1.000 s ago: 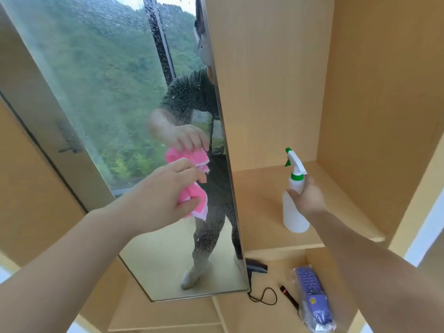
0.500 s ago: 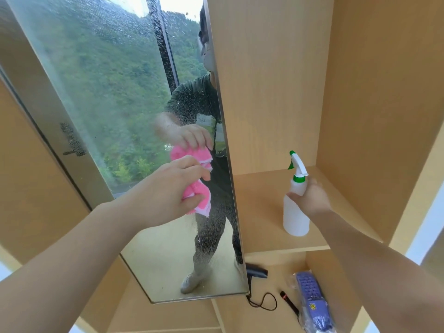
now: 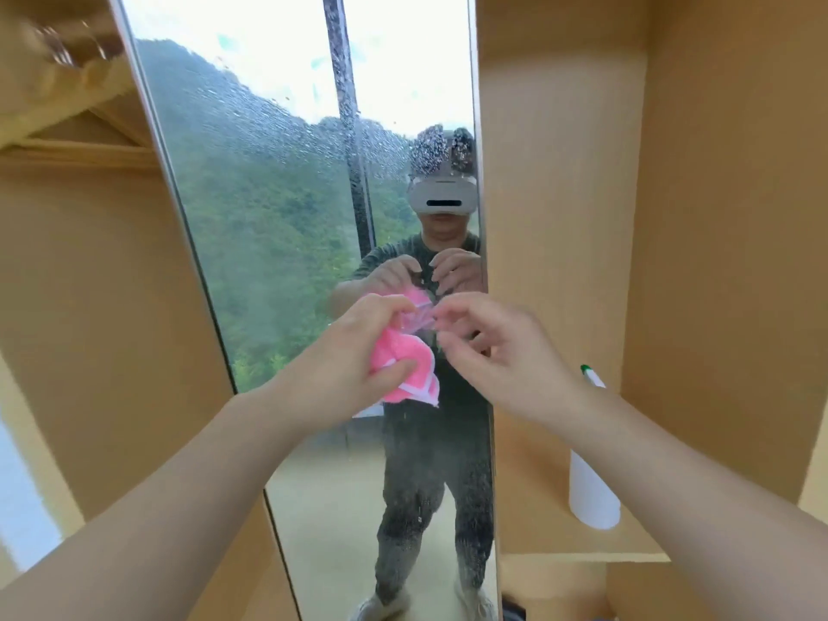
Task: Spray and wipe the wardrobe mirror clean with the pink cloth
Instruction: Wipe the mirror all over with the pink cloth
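Note:
The tall wardrobe mirror (image 3: pixel 278 208) fills the middle of the view, speckled with spray droplets across its upper and lower parts. My left hand (image 3: pixel 345 356) grips the bunched pink cloth (image 3: pixel 405 365) just in front of the glass. My right hand (image 3: pixel 493 347) is beside it, fingertips pinching the cloth's upper corner. The white spray bottle (image 3: pixel 591 490) with a green nozzle stands on the shelf at the right, partly hidden behind my right forearm, with no hand on it.
Light wooden wardrobe panels (image 3: pixel 717 217) enclose the shelf (image 3: pixel 537 544) at the right. More wooden framing sits at the upper left. A dark object (image 3: pixel 513 611) shows at the bottom edge under the shelf.
My right hand let go of the spray bottle on the shelf and came up to the cloth. The view tilted upward, showing more of the mirror's top.

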Demonstrator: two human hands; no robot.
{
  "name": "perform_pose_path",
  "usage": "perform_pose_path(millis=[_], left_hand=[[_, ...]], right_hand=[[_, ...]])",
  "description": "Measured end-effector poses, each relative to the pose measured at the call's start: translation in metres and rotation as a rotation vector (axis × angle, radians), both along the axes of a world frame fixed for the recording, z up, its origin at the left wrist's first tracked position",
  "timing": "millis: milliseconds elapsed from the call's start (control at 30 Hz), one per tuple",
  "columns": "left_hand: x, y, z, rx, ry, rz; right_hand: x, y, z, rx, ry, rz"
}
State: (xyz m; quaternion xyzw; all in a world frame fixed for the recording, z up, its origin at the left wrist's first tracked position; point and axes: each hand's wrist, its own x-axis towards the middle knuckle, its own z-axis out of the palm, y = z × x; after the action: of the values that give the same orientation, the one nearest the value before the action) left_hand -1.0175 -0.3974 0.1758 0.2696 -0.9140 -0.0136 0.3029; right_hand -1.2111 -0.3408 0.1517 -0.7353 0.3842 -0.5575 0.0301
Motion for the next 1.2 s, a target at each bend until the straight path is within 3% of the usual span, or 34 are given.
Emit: perform_pose_path(millis=[67, 167, 400, 567, 767, 933, 1100, 1200], left_hand=[[0.019, 0.005, 0.015, -0.003, 0.058, -0.011], [0.052, 0.009, 0.035, 0.020, 0.115, -0.017], [0.128, -0.009, 0.068, 0.042, 0.169, -0.060], [0.172, -0.032, 0.080, -0.015, 0.041, -0.096], [0.206, -0.046, 0.087, 0.057, 0.098, -0.232], [0.216, -0.067, 0.083, 0.077, 0.073, -0.320], [0.203, -0.072, 0.081, 0.104, 0.127, -0.321], [0.188, -0.066, 0.081, -0.018, 0.144, -0.255]], right_hand=[[0.024, -0.005, 0.019, 0.200, 0.093, 0.082], [0.055, -0.008, 0.040, 0.307, 0.159, 0.311], [0.124, -0.024, 0.073, 0.178, 0.203, 0.318], [0.159, -0.030, 0.100, 0.012, 0.352, 0.118], [0.190, -0.030, 0.124, -0.072, 0.652, -0.131], [0.208, -0.029, 0.135, -0.266, 0.584, -0.290], [0.221, -0.021, 0.151, -0.141, 0.511, -0.370], [0.217, -0.015, 0.157, -0.090, 0.453, -0.393]])
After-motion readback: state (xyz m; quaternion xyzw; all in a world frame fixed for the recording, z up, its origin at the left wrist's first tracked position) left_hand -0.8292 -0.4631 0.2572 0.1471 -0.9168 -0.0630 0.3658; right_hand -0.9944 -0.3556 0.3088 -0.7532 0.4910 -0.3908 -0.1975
